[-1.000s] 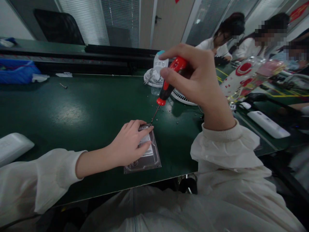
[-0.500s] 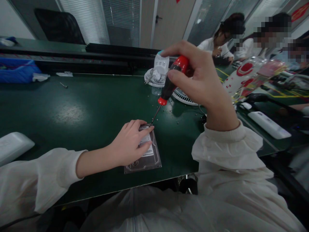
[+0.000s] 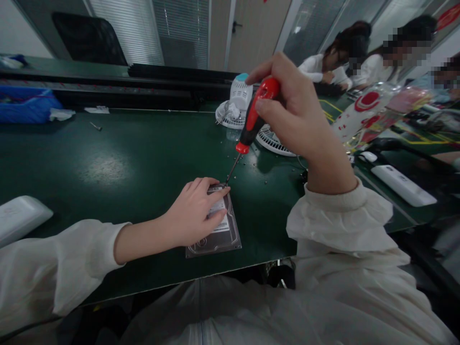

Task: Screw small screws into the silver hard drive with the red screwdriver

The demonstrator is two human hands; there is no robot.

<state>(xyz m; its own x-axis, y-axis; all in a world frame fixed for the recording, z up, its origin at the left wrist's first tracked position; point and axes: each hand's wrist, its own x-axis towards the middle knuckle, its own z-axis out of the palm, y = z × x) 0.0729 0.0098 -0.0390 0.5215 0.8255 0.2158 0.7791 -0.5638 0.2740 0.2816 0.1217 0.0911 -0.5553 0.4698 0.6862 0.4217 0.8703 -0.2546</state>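
Your left hand [image 3: 196,213] lies flat with fingers spread, and your right hand [image 3: 298,120] is closed in a grip. The left pins the hard drive [image 3: 223,239] near the front edge of the green table [image 3: 108,163], while the right holds the red-and-black screwdriver [image 3: 253,120]. Compared with a second ago, the handle stands more upright and your fingers have shifted round it, yet the tip stays on the drive's far corner, suggesting turning at one screw; loose screws [image 3: 247,163] lie just beyond.

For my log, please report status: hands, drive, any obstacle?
Left hand flat on hard drive. Right hand gripping screwdriver, tip at drive's far corner. Fan grille behind, not blocking.
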